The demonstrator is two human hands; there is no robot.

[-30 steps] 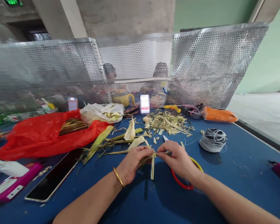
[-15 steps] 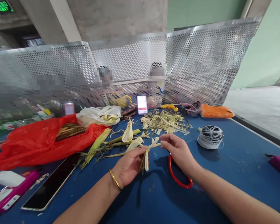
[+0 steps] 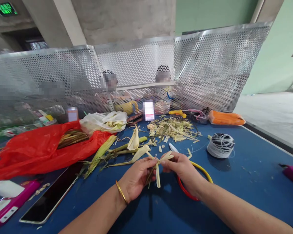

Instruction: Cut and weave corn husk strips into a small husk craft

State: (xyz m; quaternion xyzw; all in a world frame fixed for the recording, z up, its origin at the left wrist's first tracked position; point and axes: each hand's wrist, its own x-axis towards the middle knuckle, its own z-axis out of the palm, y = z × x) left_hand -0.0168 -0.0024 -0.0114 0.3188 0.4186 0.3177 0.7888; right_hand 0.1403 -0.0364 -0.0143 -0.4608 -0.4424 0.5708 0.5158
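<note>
In the middle of the head view, my left hand pinches a small star-shaped piece of knotted corn husk, its pale strips sticking out several ways. The fingers of my right hand are closed on the same piece, close to its centre. Below the right hand is a pair of scissors with one red and one yellow handle loop; the blade tip shows beyond the fingers, while the pivot is hidden. Loose husks and green-brown stalks lie just beyond my left hand.
A heap of husk scraps sits farther back. On the right stands a spool of white string. To the left are a red plastic bag, a dark phone and a magenta device. A perforated metal screen closes the back.
My right hand has moved in toward the husk's centre and now pinches there. Both hands sit slightly lower. The scissors' blade and yellow loop now show; before, mainly the red loop did.
</note>
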